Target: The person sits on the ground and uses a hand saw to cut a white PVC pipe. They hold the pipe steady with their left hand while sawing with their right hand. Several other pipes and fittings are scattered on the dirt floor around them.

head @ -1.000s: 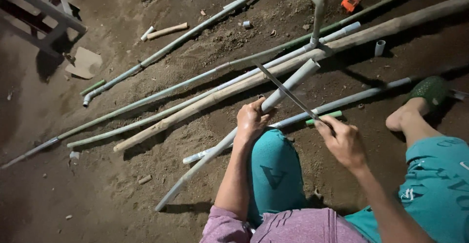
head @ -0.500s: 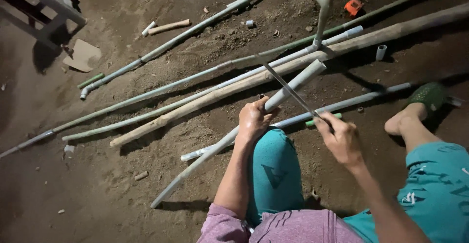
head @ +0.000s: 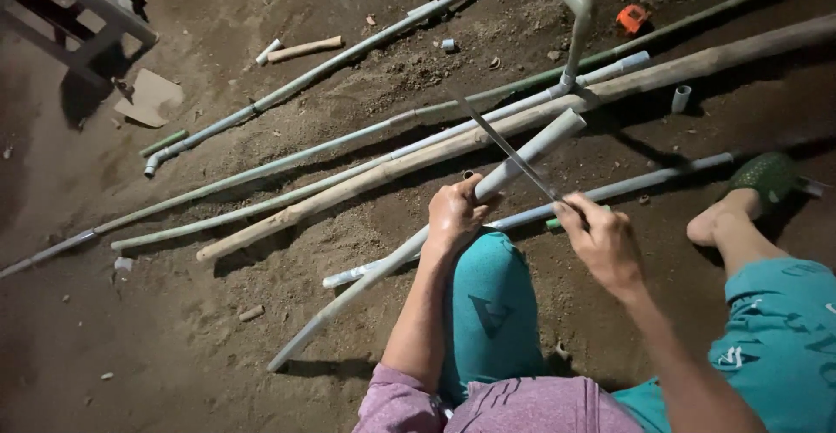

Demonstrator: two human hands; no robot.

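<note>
Left hand (head: 455, 215) wrapped round one grey pipe (head: 522, 156); right hand (head: 603, 243) gripping one saw blade (head: 503, 141); perhaps five other pipes (head: 287, 93) on dirt.

Bare dirt floor (head: 174, 346), dim light, hard shadows.

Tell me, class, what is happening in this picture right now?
A person sits on sandy ground, seen from above. The left hand grips a grey pipe that slants up off the ground. The right hand holds a thin saw blade laid across the pipe near its raised end. More long pipes and a wooden pole lie on the ground beyond, with small pipe fittings scattered about. A bare foot rests to the right.
</note>
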